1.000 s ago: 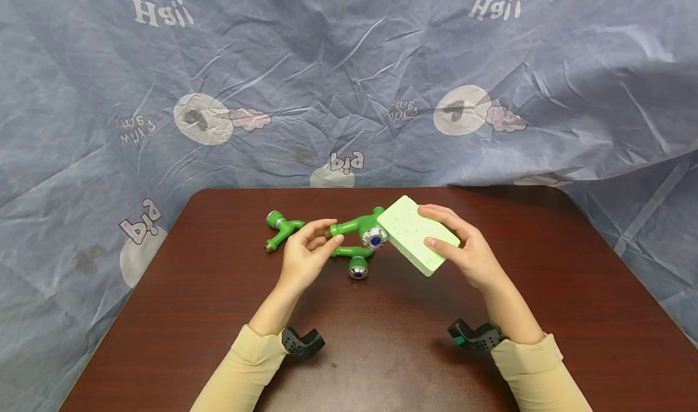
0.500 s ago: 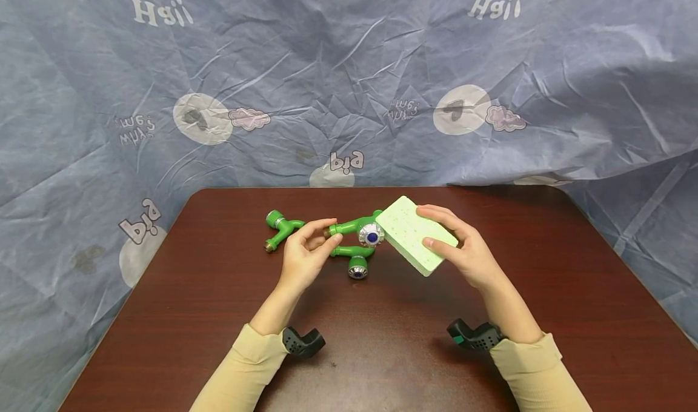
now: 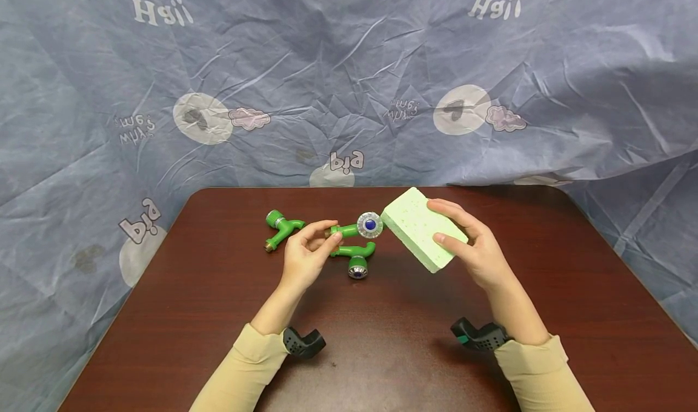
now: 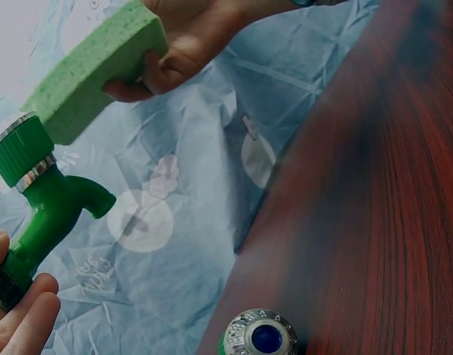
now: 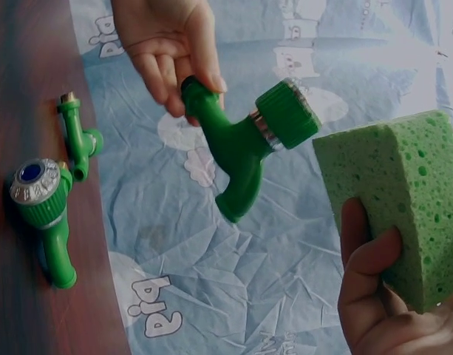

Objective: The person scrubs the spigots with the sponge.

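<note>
My left hand (image 3: 306,255) pinches a green faucet (image 5: 237,151) by its threaded inlet end, above the table. The silver cap with a blue centre on its knob faces the head camera, and its short spout shows in both wrist views. In my right hand (image 3: 480,251) is a light green sponge (image 3: 422,227), a thick porous block gripped between thumb and fingers and tilted. Its left corner stands right beside the faucet's knob in the head view. The right wrist view shows a narrow gap between knob and sponge.
Two more green faucets lie on the dark brown table (image 3: 218,339): one (image 3: 283,230) left of my left hand, another (image 3: 357,260) just below the held one. A printed blue-grey cloth (image 3: 349,66) hangs behind the table's far edge.
The held faucet has turned so its knob cap now faces the head camera more squarely and sits slightly higher. The right hand has shifted a little right with the sponge.
</note>
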Demonstrator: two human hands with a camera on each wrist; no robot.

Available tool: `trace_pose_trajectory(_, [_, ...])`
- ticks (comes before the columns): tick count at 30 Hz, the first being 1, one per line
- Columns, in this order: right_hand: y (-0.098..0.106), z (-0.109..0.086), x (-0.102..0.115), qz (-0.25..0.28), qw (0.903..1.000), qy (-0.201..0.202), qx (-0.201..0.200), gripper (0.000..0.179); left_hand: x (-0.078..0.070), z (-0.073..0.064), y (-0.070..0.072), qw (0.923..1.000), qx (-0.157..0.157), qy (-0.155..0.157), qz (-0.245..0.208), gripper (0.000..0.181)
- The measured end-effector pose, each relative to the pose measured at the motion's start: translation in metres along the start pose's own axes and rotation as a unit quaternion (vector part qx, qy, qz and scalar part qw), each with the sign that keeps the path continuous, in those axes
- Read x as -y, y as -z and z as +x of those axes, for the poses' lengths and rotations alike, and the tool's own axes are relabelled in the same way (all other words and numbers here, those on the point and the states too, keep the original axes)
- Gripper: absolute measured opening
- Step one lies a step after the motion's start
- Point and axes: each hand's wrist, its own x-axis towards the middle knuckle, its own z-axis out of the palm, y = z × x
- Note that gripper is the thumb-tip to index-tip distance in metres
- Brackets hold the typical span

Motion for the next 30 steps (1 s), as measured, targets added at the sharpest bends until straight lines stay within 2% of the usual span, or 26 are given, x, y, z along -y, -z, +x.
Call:
trace_pose_trajectory(10, [-0.011,0.000,0.003,0.010,0.9996,0.024,-0.008,0.047,0.000,-0.002,-0.003,0.9997,-0.010,-0.001,0.021,0.024])
trace_pose_trajectory(15, [-0.015,-0.003,0.005,-0.012,0.9991,0.010,0.039,0.047,-0.001,-0.002,-0.003,0.9996,-0.005,-0.006,0.028,0.024])
trace_pose_trajectory(18, [-0.014,-0.004,0.006,-0.026,0.9981,0.011,0.055,0.047,0.006,0.000,-0.001,0.9996,-0.010,-0.005,0.024,0.024])
trace_pose_trajectory(23, [-0.013,-0.004,0.004,-0.021,0.9988,0.017,0.042,0.048,0.026,0.003,0.001,0.9998,-0.013,-0.006,0.016,0.024])
trace_pose_trajectory(26, [-0.019,-0.003,0.000,-0.023,0.9983,0.024,0.047,0.048,0.017,0.000,-0.002,0.9995,-0.006,-0.007,0.029,0.023])
trace_pose_trajectory(30, [-0.026,-0.004,-0.002,-0.042,0.9957,0.028,0.077,0.050,0.000,-0.003,-0.003,0.9991,-0.009,-0.002,0.042,0.023])
